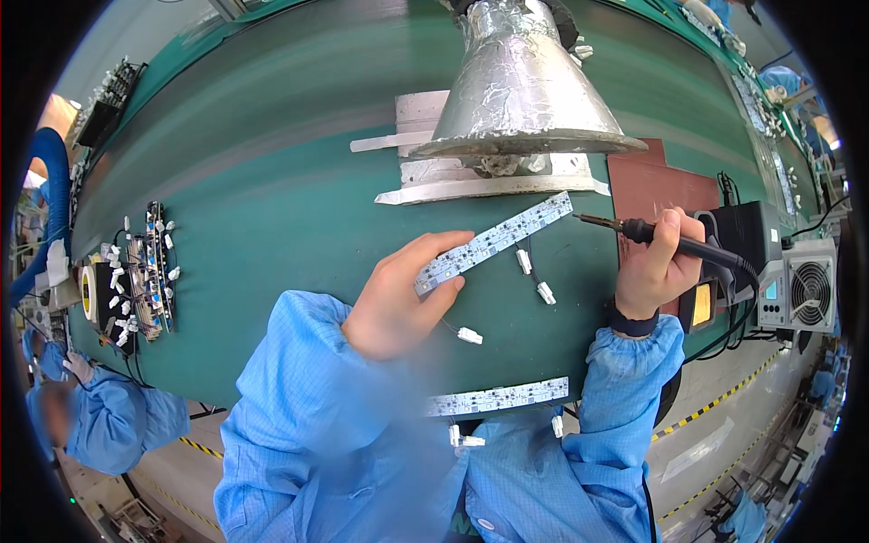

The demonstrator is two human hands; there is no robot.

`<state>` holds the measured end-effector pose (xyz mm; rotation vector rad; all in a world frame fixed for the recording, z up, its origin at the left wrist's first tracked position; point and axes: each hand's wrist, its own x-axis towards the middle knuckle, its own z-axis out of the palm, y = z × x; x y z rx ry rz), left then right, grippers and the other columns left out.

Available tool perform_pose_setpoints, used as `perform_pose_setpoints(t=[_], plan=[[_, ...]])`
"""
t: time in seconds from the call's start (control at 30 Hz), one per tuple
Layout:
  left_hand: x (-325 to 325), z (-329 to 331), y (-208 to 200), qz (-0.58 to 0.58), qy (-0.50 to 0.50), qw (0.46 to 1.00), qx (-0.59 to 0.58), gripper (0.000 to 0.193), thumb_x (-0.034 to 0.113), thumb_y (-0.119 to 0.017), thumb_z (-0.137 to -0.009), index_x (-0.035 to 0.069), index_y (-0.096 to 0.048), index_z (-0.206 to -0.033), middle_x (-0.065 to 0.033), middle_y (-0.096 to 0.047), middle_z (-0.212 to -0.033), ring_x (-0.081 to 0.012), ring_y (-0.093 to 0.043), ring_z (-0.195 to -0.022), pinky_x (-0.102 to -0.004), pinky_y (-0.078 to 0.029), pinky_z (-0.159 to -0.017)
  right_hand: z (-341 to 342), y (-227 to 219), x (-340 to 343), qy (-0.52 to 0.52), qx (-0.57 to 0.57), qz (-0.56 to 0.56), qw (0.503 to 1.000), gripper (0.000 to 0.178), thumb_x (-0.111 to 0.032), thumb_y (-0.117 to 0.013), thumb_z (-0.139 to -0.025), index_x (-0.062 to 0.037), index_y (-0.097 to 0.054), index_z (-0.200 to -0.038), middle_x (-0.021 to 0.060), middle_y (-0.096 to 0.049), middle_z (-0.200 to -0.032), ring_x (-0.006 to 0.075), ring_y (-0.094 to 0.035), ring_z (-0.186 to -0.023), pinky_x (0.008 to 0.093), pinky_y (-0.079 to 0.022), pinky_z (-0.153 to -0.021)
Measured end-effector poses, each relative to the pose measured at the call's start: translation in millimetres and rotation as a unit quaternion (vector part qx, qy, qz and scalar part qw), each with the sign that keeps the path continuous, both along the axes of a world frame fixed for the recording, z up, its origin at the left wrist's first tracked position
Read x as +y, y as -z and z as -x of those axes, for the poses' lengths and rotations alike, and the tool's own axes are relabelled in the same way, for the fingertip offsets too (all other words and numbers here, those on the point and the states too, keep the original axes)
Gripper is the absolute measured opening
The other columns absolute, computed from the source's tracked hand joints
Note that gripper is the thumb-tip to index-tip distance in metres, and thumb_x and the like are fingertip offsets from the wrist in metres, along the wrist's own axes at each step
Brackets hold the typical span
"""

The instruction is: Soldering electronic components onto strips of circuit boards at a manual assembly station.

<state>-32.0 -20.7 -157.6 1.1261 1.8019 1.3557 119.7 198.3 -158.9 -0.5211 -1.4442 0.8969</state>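
My left hand (398,294) is closed on one end of a long white circuit board strip (500,239), tilted up toward the right over the green bench. Short dark leads with white connectors (545,291) hang from the strip, and another white connector (469,336) dangles near my fingers. Gripped in my right hand (659,271) is a soldering iron (638,231), its tip pointing left, just short of the strip's far right end. A second circuit board strip (507,396) lies along the bench's near edge, its white connectors hanging over my lap.
A foil-covered fume hood (529,86) stands over a pale fixture beyond my hands. Several populated boards (154,271) stand at the left. On the right are a black box (744,231), a sponge holder (701,303) and a fan unit (807,285). A co-worker (118,421) sits at lower left.
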Motion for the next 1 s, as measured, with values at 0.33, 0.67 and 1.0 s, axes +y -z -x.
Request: perform_pose_setpoints(t=[0.33,0.67,1.0], plan=[[0.7,-0.1,0.5,0.003,-0.003,1.000,0.009,0.040,-0.002,-0.061,-0.086,-0.002,-0.056,-0.126,-0.0106,-0.062,-0.112,-0.0150,-0.058,-0.101,-0.0268,-0.047,-0.086,-0.4,5.5,2.8,-0.018,-0.003,0.031,0.999,0.014,-0.012,-0.058,-0.094,-0.0011,-0.057,-0.085,0.0010,-0.053,-0.076,0.0063,-0.047,-0.068,0.0210,-0.045,-0.060],[0.9,-0.7,-1.1,0.000,-0.003,1.000,0.022,0.041,-0.002,-0.061,-0.086,-0.002,-0.055,-0.127,-0.0095,-0.062,-0.111,-0.0128,-0.058,-0.095,-0.0252,-0.048,-0.080,2.6,3.3,3.0,0.001,-0.022,0.009,1.000,0.012,-0.011,-0.058,-0.094,-0.0014,-0.058,-0.086,0.0003,-0.053,-0.076,0.0057,-0.047,-0.067,0.0197,-0.044,-0.060],[1.0,-1.3,-2.9,0.013,-0.005,1.000,0.002,0.041,-0.002,-0.061,-0.086,-0.001,-0.055,-0.127,-0.0091,-0.062,-0.110,-0.0118,-0.058,-0.091,-0.0248,-0.048,-0.077,2.5,3.3,2.6,-0.002,-0.027,0.021,0.999,0.013,-0.012,-0.058,-0.094,-0.0015,-0.058,-0.087,0.0003,-0.053,-0.076,0.0060,-0.048,-0.067,0.0201,-0.044,-0.059]])
